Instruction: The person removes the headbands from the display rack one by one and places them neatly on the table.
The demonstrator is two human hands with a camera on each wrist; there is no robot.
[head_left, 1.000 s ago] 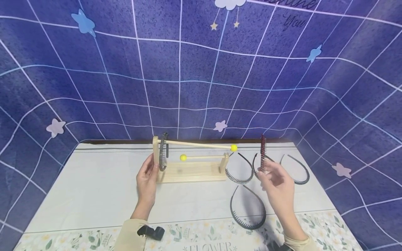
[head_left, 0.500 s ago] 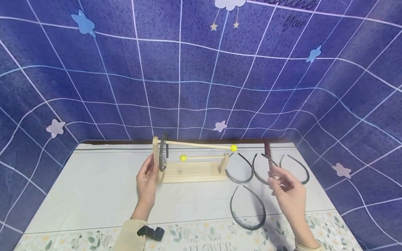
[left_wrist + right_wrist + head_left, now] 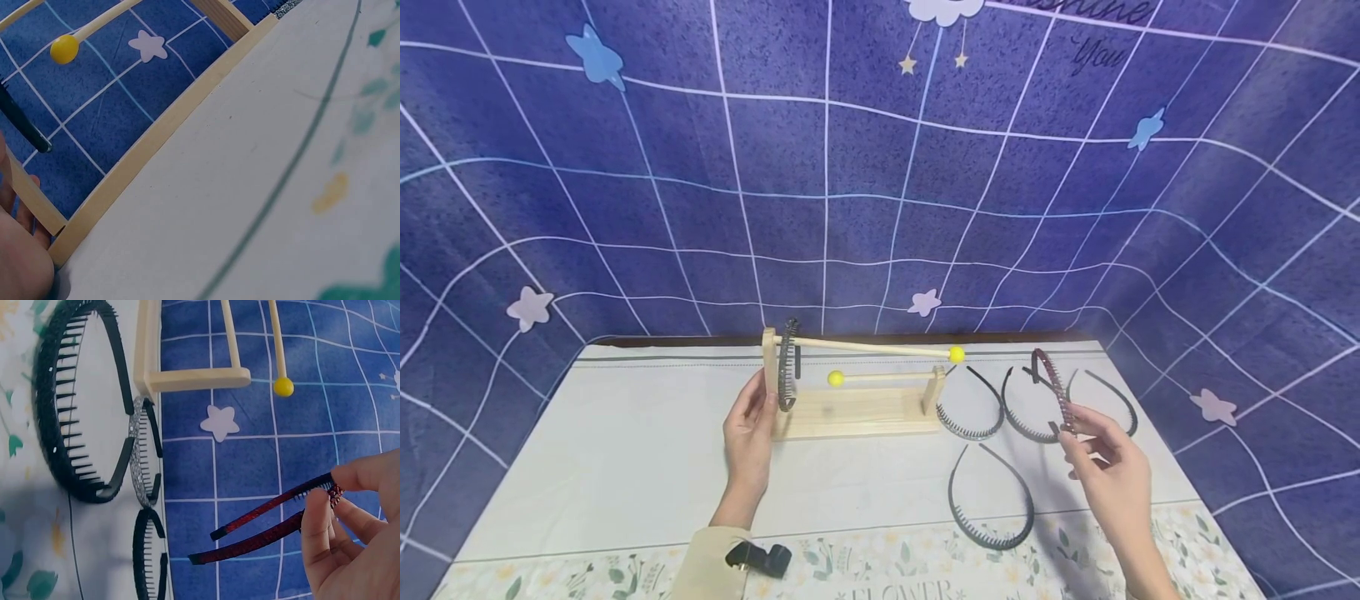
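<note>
My left hand (image 3: pixel 748 433) grips the left post of a wooden stand (image 3: pixel 857 408), fingers behind it and thumb in front. Yellow balls cap the stand's two rods, and a dark toothed headband (image 3: pixel 787 367) hangs on the upper rod by that post. Off to the right, my right hand (image 3: pixel 1112 467) pinches a dark red toothed headband (image 3: pixel 1052 379) in the air. In the right wrist view, thumb and fingers hold the middle of the red headband (image 3: pixel 256 547), and its two ends point away from the hand.
Several other headbands lie on the white cloth (image 3: pixel 647 467) right of the stand: a black headband (image 3: pixel 992 542) in front, a silvery headband (image 3: pixel 970 433) beside the base, more behind. A blue-purple curtain (image 3: pixel 880 167) with stars hangs at the back.
My right hand has moved right and toward me with the red headband, which has turned from edge-on so its curve shows. The left hand and stand have stayed in place.
</note>
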